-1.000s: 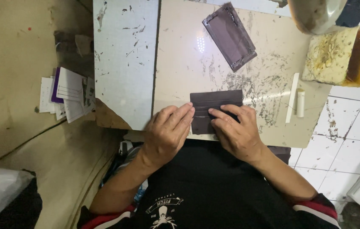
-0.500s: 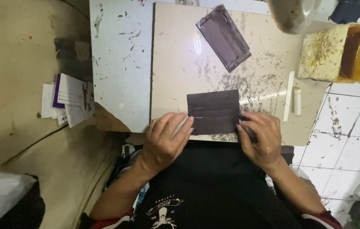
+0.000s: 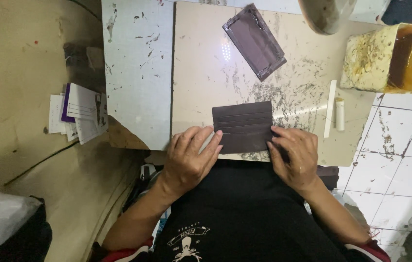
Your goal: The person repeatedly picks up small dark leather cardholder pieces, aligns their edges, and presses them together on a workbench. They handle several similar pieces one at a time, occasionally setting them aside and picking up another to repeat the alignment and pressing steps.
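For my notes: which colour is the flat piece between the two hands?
Dark brown, with lighter parallel lines across the flat piece; the head view shows it.

Even, fairly bright light falls from above, throwing a small white glare spot on the glossy beige board (image 3: 206,73). Shadows stay soft beneath the hands. Focus is sharp centrally, while the bottom-left corner goes dark and blurred.

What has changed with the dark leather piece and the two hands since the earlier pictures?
The dark leather piece was folded small under both hands; now it lies opened flat, its stepped slots showing. The left hand and right hand have slid apart to its two lower corners. The second leather piece and white stick stayed put.
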